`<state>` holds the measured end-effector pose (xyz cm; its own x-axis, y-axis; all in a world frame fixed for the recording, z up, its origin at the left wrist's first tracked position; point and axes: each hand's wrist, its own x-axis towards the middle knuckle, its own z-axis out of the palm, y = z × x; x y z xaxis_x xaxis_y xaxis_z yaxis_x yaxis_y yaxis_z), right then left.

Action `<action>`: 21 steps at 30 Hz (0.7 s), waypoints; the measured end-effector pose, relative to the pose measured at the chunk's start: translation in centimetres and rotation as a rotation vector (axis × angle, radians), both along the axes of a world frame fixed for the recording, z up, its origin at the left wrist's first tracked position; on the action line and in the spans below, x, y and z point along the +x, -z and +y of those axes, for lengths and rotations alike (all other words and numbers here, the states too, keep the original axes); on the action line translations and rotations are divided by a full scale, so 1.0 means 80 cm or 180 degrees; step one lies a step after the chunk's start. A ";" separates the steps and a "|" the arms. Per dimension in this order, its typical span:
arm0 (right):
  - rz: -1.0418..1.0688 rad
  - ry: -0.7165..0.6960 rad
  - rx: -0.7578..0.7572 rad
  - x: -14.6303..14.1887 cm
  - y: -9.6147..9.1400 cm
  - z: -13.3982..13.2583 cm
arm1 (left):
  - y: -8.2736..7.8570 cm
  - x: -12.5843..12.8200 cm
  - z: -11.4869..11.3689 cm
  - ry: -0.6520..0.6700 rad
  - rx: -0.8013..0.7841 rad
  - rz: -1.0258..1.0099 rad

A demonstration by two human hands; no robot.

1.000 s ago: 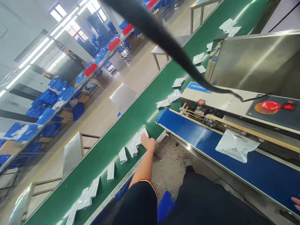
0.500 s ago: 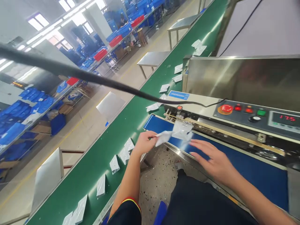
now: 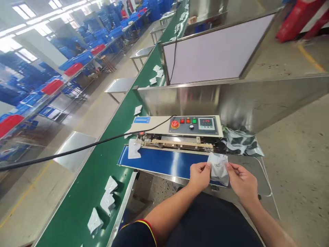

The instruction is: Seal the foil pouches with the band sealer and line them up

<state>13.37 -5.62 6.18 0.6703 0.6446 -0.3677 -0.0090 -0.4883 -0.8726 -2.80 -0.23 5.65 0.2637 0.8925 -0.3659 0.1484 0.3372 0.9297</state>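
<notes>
1. Foreground, lower centre: I read two hands here, my left hand (image 3: 199, 176) and my right hand (image 3: 243, 183). Each grip is closed in a fingertip pinch on opposite edges of one foil pouch (image 3: 218, 168). This two-sided hold appears to keep the pouch flat, with its printed face toward the camera.
2. Just below the pouch: the right end of a blue belt (image 3: 164, 163). I cannot tell whether the pouch touches it.
3. Left end of that belt: one white pouch (image 3: 134, 148) lies at the mouth of the band sealer (image 3: 154, 125), placed as if aligned with the machine.
4. Lower left: a green conveyor belt (image 3: 77, 206) carries three leaning pouches (image 3: 107, 202) in a loose row.
5. Centre: the sealer has one control panel (image 3: 194, 124) with one red stop button (image 3: 174, 124). One black cable (image 3: 89, 144) runs left from it.
6. Right of the sealer: a heap of printed pouches (image 3: 241, 141), too tangled to count, lies beside a steel tabletop (image 3: 246, 168).
7. Upper left, farthest: many blue crates (image 3: 100, 34) line the shelving.
</notes>
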 end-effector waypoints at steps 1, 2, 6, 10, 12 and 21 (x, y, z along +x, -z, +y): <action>0.0147 0.0242 -0.0076 0.014 0.005 -0.002 | 0.009 0.020 0.004 -0.0066 -0.0038 0.0121; 0.0350 0.0464 -0.0078 0.026 0.010 -0.001 | 0.018 0.037 0.009 -0.0131 -0.0136 0.0186; 0.1045 0.0945 0.0067 0.060 0.026 0.012 | 0.049 0.082 0.028 -0.0474 -0.0809 0.0063; 0.1206 0.0824 -0.0089 0.061 0.033 0.041 | 0.067 0.084 0.041 -0.0926 -0.1164 -0.0274; 0.1282 0.0607 -0.0103 0.048 0.033 0.059 | 0.071 0.069 0.047 -0.1097 -0.1191 -0.0475; 0.1090 0.0025 -0.0369 -0.022 0.026 0.033 | 0.062 -0.102 0.033 -0.1845 -0.0230 -0.0384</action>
